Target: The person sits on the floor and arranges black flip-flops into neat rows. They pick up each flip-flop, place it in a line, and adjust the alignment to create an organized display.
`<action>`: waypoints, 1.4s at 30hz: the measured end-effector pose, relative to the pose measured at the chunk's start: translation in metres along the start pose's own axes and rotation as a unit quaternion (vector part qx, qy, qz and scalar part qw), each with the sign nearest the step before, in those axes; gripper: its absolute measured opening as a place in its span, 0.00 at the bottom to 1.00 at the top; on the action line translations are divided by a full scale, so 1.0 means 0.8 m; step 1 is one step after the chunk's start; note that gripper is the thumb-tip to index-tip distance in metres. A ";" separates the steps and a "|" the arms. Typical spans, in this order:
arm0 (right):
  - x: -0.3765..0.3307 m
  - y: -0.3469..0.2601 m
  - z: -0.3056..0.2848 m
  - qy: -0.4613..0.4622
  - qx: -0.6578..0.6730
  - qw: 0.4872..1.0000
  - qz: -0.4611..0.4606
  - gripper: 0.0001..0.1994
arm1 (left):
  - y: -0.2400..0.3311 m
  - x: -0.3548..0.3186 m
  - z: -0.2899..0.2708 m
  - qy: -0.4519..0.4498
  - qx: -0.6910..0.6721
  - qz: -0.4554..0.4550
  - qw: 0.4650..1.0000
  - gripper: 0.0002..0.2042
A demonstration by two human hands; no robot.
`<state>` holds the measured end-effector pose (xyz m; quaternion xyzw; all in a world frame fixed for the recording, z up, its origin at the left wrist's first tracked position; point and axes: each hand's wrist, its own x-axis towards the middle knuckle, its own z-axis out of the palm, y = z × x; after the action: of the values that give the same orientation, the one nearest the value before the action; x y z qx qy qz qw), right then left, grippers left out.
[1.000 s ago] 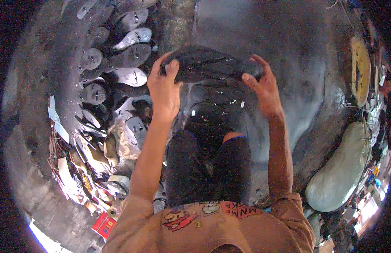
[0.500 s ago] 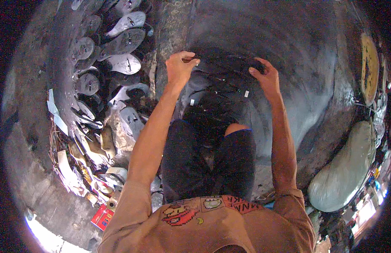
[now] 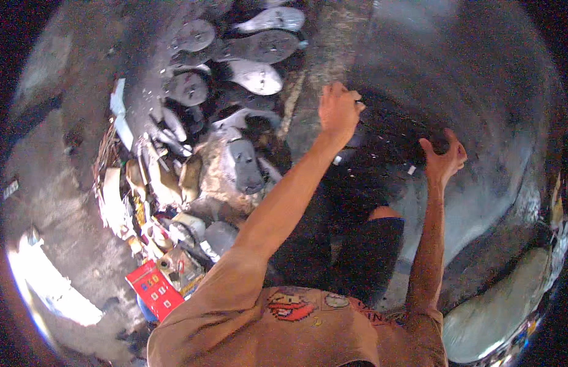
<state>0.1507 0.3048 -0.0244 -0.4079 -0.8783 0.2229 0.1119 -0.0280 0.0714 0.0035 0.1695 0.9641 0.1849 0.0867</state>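
A dark, flat, floppy sheet (image 3: 391, 131) lies spread over a black pile on the grey ground ahead of my knees. My left hand (image 3: 338, 110) is closed on its upper left edge. My right hand (image 3: 444, 158) grips its right edge, fingers curled over it. Both arms stretch forward from the lower edge of the head view. Below the sheet, more black pieces (image 3: 351, 183) are heaped in front of my dark shorts.
Several grey shoe soles (image 3: 254, 76) lie in rows at the upper left. A clutter of scraps, tins and a red box (image 3: 154, 287) sits at the lower left. A pale stuffed sack (image 3: 498, 309) lies at the lower right.
Both hands have stayed on the dark sheet and moved it down toward the pile. The view has swung, so the hands now sit further right.
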 end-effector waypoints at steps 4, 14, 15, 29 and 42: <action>0.017 0.033 -0.017 0.041 0.006 0.997 -0.061 0.43 | -0.042 -0.034 -0.083 0.123 -0.076 0.062 0.988 0.24; -0.116 -0.124 -0.052 -0.126 0.254 0.957 -0.065 0.26 | -0.237 -0.215 -0.199 0.073 -0.048 -0.195 0.977 0.23; -0.136 -0.162 -0.052 -0.189 0.279 0.940 -0.057 0.25 | -0.243 -0.207 -0.201 0.046 -0.063 -0.191 0.979 0.23; -0.249 -0.292 0.100 -0.418 0.124 0.857 -0.276 0.24 | -0.302 -0.209 -0.208 -0.048 -0.317 -0.211 0.923 0.24; -0.209 -0.263 0.062 -0.293 0.046 0.912 -0.282 0.31 | -0.438 -0.337 -0.243 0.104 -0.415 -0.411 0.805 0.29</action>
<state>0.0987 0.0422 0.0315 -0.0541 -0.9391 0.3314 -0.0737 0.0741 -0.3953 0.0744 -0.3153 0.7781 0.5308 0.1155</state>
